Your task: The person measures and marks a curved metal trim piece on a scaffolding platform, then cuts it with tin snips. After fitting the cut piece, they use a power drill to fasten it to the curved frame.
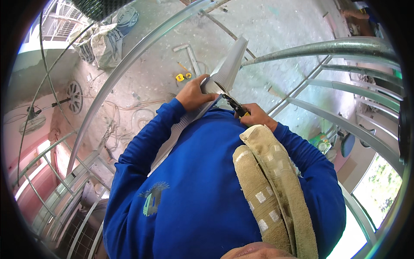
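My left hand [194, 94] is closed around a long light-grey metal channel [231, 64], with the thumb along its near edge. The channel slants from far right of the hand down to my left side, passing under my left forearm. It looks bent or partly cut close to my left thumb. In my right hand [257, 115] is a pair of tin snips [233, 103] with dark jaws and black-and-yellow handles. The snips' jaws are at the channel's edge, just right of my left thumb; whether they bite into the metal I cannot tell.
Scaffold pipes [319, 47] and rails [345, 88] surround me on the right. A curved metal strip [125, 67] arcs on the left. On the dusty floor below lie a yellow tape measure [180, 77], an L-shaped pale piece [192, 58], cables and sacks [103, 43]. A towel [280, 185] hangs over my shoulder.
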The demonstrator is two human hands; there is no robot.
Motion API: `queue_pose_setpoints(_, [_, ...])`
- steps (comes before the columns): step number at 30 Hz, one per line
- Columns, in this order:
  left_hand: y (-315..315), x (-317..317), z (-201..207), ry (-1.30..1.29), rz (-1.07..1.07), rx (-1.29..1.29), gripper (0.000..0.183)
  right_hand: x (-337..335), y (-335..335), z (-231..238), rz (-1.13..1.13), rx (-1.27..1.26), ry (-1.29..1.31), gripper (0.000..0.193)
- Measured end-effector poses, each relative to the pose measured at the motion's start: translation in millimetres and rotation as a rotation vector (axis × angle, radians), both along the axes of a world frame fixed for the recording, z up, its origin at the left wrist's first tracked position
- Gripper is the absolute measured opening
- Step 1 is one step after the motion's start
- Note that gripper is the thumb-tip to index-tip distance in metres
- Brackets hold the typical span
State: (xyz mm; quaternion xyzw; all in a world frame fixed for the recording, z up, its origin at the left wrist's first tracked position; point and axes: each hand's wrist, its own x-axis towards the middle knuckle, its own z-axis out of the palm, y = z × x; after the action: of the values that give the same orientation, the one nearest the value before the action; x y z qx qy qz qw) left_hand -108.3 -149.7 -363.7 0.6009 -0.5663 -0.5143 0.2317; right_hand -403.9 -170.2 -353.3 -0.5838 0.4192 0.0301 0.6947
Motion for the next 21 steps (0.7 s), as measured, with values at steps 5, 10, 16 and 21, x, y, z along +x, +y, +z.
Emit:
queue_pose_setpoints(5, [-1, 0, 1, 0.013, 0.009, -0.015, 0.076, 2, -8, 22, -0.004, 0.211, 0.026, 0.037])
queue_pose_setpoints(10, [3, -7, 9, -0.151, 0.026, -0.093, 0.075, 8, -16, 16, -0.006, 0.224, 0.023, 0.042])
queue_pose_setpoints(16, [-3, -1, 10, -0.085, 0.008, -0.034, 0.079, 8, -21, 0, 0.059, 0.096, -0.082, 0.036])
queue_pose_setpoints(21, [-3, 0, 13, -0.077, 0.009, -0.011, 0.075, 9, -27, 5, 0.125, 0.146, 0.006, 0.036])
